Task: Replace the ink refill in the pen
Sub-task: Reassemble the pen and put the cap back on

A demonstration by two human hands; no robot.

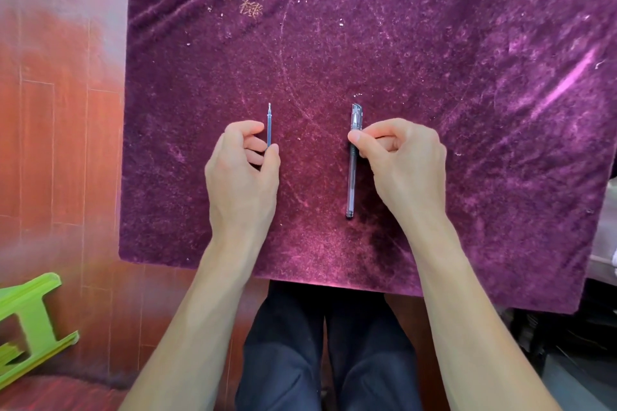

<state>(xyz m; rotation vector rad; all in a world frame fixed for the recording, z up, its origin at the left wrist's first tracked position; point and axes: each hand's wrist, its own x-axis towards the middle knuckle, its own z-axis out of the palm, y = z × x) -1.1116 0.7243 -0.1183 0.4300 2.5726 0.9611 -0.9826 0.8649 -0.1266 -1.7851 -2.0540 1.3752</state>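
1. Lying flat on a purple velvet cloth [434, 43]: a pen [351, 177] w/ clear barrel and a loose ink refill [269, 127], both pointing away from the person, roughly parallel, well apart.
2. Left hand [242, 177] is curled over the near end of the refill; thumb tip and forefinger touch it, pinching lightly. Refill's tip sticks out beyond the fingers, away from the body. Can't tell if it's lifted off the cloth or just resting.
3. Right hand [400, 163] is curled too, thumb and forefinger closed on the pen just below its cap. Cap end pokes out past the thumb; rest of the barrel runs back beside the palm, on its inner side, toward the wrist.
4. Pen looks whole, cap on, dark grip section under the thumb.
5. Between the two hands: bare cloth only.
6. Outside the left forearm, down on the reddish wood floor [50, 143]: a green plastic stool [30, 320], part cut off by the frame edge.
7. Between the forearms, under the cloth's near edge: person's legs in dark trousers [317, 360].
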